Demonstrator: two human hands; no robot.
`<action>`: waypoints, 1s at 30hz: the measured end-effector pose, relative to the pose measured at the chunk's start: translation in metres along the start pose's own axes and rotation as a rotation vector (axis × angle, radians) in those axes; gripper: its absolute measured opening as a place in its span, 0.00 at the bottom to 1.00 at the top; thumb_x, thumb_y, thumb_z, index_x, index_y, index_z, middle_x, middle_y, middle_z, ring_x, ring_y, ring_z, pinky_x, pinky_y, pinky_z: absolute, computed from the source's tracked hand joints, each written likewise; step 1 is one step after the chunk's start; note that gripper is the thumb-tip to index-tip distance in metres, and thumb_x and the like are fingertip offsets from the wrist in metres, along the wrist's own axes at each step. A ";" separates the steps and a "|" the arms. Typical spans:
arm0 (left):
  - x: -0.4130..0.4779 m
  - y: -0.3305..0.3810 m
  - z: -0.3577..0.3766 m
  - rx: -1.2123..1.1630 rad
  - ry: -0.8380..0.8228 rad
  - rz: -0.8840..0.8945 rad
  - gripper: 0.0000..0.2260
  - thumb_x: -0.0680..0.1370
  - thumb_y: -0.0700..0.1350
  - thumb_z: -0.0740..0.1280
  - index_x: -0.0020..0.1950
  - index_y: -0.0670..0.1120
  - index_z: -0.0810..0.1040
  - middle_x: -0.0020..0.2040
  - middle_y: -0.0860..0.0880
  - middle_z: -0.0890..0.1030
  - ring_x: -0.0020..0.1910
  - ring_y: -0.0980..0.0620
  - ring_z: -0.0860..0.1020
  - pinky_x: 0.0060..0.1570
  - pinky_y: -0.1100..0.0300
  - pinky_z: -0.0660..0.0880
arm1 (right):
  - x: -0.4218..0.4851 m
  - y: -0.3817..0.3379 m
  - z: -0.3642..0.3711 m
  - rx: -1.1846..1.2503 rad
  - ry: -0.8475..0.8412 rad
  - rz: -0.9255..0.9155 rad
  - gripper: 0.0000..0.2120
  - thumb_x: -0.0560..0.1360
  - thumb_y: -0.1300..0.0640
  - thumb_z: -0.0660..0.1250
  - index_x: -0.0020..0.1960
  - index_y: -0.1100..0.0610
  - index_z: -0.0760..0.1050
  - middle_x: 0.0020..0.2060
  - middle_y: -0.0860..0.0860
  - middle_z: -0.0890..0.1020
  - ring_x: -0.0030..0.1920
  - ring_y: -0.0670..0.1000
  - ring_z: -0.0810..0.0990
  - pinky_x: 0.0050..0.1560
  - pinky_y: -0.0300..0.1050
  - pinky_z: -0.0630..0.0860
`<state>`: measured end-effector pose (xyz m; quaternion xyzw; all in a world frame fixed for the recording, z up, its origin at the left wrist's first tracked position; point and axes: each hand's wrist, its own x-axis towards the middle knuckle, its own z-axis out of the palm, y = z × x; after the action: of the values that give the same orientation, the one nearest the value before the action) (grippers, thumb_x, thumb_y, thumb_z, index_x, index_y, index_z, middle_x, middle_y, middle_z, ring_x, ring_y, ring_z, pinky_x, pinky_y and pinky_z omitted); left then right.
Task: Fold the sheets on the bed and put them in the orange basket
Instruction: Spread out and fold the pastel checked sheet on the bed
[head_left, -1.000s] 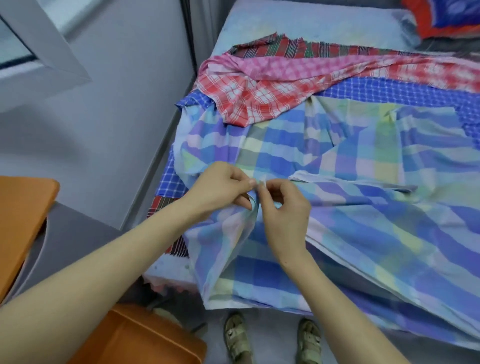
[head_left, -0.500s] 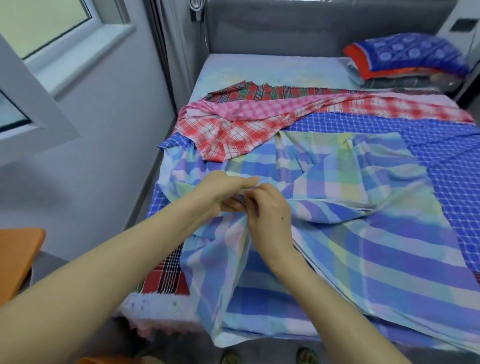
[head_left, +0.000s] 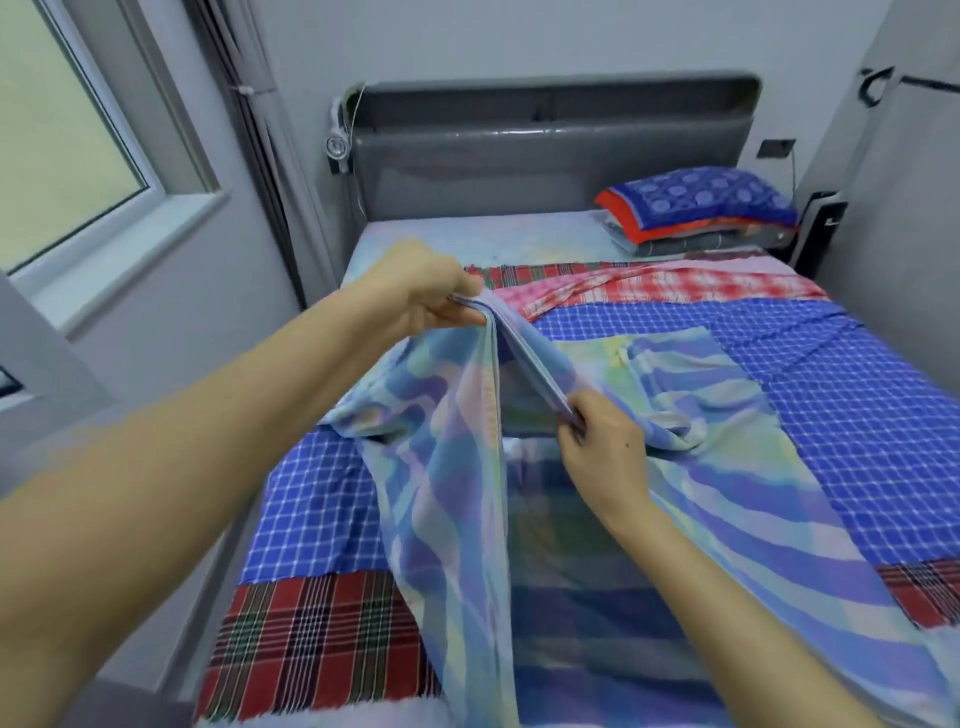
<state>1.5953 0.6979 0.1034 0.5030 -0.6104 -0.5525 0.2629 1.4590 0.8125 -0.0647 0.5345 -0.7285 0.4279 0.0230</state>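
Observation:
A pastel blue plaid sheet (head_left: 457, 493) hangs from both my hands over the bed. My left hand (head_left: 421, 291) pinches its gathered corner, raised high above the mattress. Lower and to the right, my right hand (head_left: 597, 441) grips the same doubled edge, which runs taut between the two hands. Under it lie a blue checked sheet (head_left: 852, 415), a dark red tartan sheet (head_left: 322, 634) at the near left, and a red and pink checked sheet (head_left: 665, 286) further back. The orange basket is out of view.
A grey padded headboard (head_left: 545, 166) closes the far end of the bed. Folded blue and red bedding (head_left: 701, 208) is stacked at the far right corner. A wall with a window (head_left: 62, 140) runs close along the left side.
Both hands rose from the mattress with the pastel sheet. My left hand went up and away while the right slid down the edge, so the hands are now apart. The view tilted up.

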 end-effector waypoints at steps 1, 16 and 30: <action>0.003 0.013 -0.003 -0.024 0.015 0.020 0.06 0.76 0.32 0.64 0.41 0.37 0.70 0.35 0.43 0.75 0.18 0.53 0.76 0.23 0.64 0.77 | 0.005 -0.002 -0.006 -0.011 0.024 -0.012 0.11 0.70 0.68 0.66 0.36 0.56 0.67 0.31 0.48 0.69 0.32 0.53 0.69 0.33 0.45 0.63; -0.026 0.201 -0.044 -0.311 0.107 0.259 0.11 0.82 0.36 0.55 0.39 0.37 0.68 0.29 0.44 0.77 0.16 0.55 0.75 0.21 0.64 0.74 | 0.090 -0.037 -0.078 0.177 0.229 -0.272 0.16 0.71 0.69 0.68 0.49 0.52 0.70 0.36 0.45 0.73 0.34 0.44 0.68 0.37 0.34 0.64; -0.016 0.200 -0.001 -0.257 0.135 0.222 0.11 0.82 0.35 0.55 0.39 0.36 0.66 0.37 0.44 0.73 0.15 0.53 0.74 0.23 0.62 0.75 | 0.043 -0.034 -0.046 0.034 -0.056 -0.086 0.27 0.69 0.30 0.57 0.29 0.53 0.61 0.31 0.46 0.64 0.33 0.46 0.67 0.33 0.40 0.61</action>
<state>1.5376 0.6889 0.2954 0.4310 -0.5675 -0.5583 0.4248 1.4479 0.8076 0.0057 0.5773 -0.6978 0.4239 0.0118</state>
